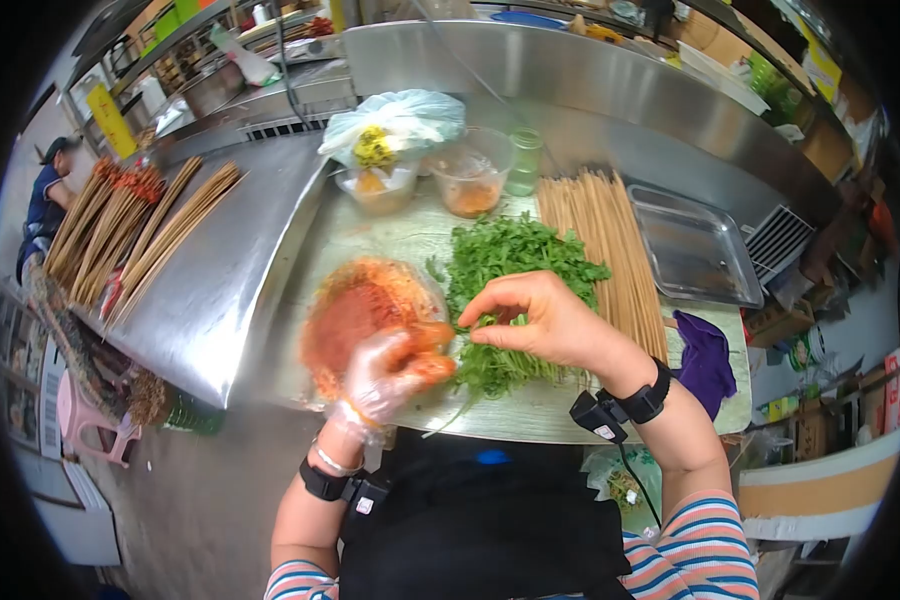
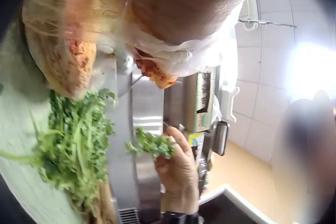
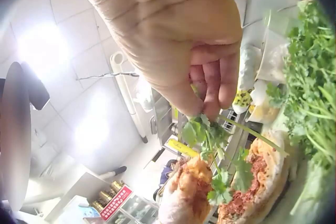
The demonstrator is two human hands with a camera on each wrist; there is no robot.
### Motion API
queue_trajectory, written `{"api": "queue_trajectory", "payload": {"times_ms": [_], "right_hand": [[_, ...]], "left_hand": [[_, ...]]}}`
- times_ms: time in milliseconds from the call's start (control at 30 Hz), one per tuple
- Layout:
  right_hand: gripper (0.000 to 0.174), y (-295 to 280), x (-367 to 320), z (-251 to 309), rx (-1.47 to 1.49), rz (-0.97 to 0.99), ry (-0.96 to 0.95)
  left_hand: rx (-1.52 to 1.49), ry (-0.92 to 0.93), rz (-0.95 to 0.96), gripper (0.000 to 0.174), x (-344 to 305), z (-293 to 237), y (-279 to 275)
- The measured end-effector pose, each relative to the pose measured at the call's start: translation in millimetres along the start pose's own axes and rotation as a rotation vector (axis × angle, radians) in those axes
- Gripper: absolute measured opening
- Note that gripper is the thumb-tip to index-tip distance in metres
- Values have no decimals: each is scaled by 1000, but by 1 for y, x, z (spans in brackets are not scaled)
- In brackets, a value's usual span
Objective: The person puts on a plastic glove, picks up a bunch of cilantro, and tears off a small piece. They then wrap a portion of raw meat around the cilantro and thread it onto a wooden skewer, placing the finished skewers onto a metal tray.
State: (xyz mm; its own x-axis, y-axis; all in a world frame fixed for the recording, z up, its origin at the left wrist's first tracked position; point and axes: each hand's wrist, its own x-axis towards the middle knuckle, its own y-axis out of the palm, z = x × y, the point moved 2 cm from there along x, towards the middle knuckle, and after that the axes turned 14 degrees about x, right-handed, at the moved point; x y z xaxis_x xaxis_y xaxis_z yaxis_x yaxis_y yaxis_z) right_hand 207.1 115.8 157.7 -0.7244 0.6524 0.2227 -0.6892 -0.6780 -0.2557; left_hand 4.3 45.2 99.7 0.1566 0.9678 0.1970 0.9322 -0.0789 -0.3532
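Note:
My left hand [image 1: 395, 365] wears a clear plastic glove smeared with red-orange seasoning. It is held over the near right side of a bowl of red seasoned food [image 1: 355, 305], its fingers pointing toward my right hand. I cannot tell whether those fingers hold anything. My bare right hand [image 1: 545, 320] pinches a small sprig of cilantro [image 3: 207, 140] between thumb and fingers, and its leaves hang below the fingertips. Behind and beneath that hand, a heap of cilantro [image 1: 510, 255] lies on the pale green board [image 1: 300, 225], with stems reaching the front edge.
Bare wooden skewers [image 1: 605, 250] lie right of the cilantro, beside a metal tray [image 1: 695, 245] and a purple cloth [image 1: 703, 360]. Plastic tubs [image 1: 470, 175] and a green glass [image 1: 523, 160] stand behind. Loaded skewers [image 1: 120, 215] lie at left, near another person [image 1: 45, 205].

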Motion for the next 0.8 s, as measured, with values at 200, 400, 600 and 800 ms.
{"api": "queue_trajectory", "payload": {"times_ms": [200, 400, 600, 800], "right_hand": [[16, 32, 17, 1, -2, 68, -128], [12, 42, 18, -9, 47, -143, -194], [9, 63, 13, -38, 105, -268, -134], [47, 62, 12, -48, 222, -309, -119]], "left_hand": [[84, -98, 111, 23, -2, 18, 5], [-246, -218, -98, 19, -13, 21, 2], [-650, -203, -184, 21, -13, 33, -5], [-394, -185, -365, 15, -14, 46, -15]]}}
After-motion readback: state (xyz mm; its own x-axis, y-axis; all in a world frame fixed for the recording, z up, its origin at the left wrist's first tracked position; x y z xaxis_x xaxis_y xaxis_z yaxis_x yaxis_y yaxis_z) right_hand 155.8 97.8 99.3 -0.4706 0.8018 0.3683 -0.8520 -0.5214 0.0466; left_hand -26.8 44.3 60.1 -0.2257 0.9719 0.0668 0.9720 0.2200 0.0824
